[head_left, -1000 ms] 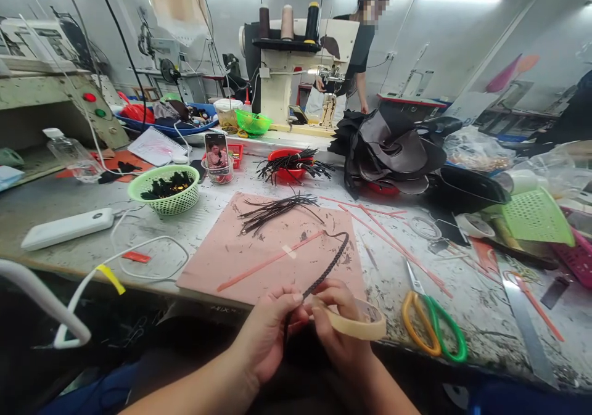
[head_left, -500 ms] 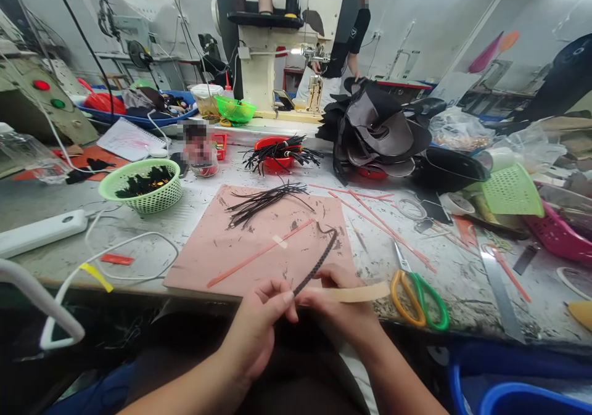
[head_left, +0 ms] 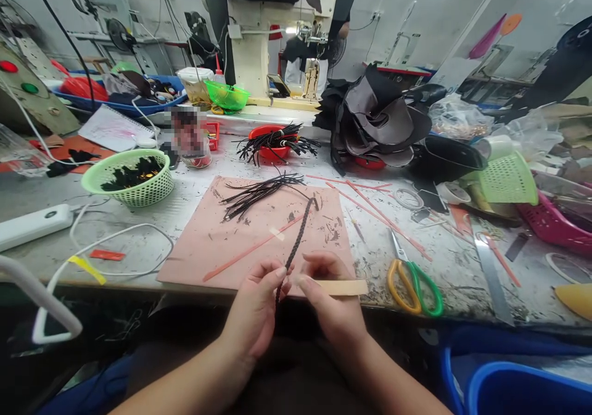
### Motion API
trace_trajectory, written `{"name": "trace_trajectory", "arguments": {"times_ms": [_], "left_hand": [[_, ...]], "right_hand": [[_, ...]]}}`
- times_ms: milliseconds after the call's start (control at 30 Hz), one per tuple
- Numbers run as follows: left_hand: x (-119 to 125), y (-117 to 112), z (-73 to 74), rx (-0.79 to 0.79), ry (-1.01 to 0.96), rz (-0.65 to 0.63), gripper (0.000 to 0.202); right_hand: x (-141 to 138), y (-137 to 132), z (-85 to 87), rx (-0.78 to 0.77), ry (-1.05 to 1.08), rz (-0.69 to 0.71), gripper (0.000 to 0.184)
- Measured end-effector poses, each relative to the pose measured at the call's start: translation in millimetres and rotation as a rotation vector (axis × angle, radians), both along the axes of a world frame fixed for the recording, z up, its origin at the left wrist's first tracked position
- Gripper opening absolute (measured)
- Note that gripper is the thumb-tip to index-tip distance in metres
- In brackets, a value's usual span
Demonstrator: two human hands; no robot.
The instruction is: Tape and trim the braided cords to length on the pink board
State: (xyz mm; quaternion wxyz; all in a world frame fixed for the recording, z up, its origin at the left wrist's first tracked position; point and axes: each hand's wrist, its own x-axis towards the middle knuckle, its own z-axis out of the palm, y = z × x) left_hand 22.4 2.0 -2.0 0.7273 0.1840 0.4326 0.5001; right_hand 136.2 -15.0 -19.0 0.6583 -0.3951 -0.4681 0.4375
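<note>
Workbench [head_left: 374, 254]: its pale top is catching diffuse light, sheen spreading across the far middle.
Sewing machine [head_left: 252, 57]: a small lamp [head_left: 291, 31] is glowing near the needle.
Left hand [head_left: 259, 301] and right hand [head_left: 308, 273]: both are receiving soft, even light.
Braided cord [head_left: 298, 239]: its plaits are reading fairly clearly.
Space under workbench [head_left: 152, 328]: it is sinking into deep shadow.
Left edge: a clear bottle [head_left: 23, 150] is stretching and blurring.
Right edge: a pink basket [head_left: 548, 217] is bowing outward.
Mosaic patch [head_left: 187, 130]: coarse pixels are hiding detail.
</note>
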Motion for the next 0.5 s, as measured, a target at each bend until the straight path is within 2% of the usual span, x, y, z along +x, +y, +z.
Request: {"name": "trace_trajectory", "arguments": {"times_ms": [200, 500], "left_hand": [[0, -4, -3.1, -0.006, -0.061, -0.015, 0.019], [-1, -4, -3.7, 0.04, -0.048, -0.043, 0.016]], "right_hand": [[-14, 5, -10.3, -0.075, 0.211, 0.06, 0.02], [-17, 6, -7.0, -0.12, 0.224, -0.028, 0.016]]}}
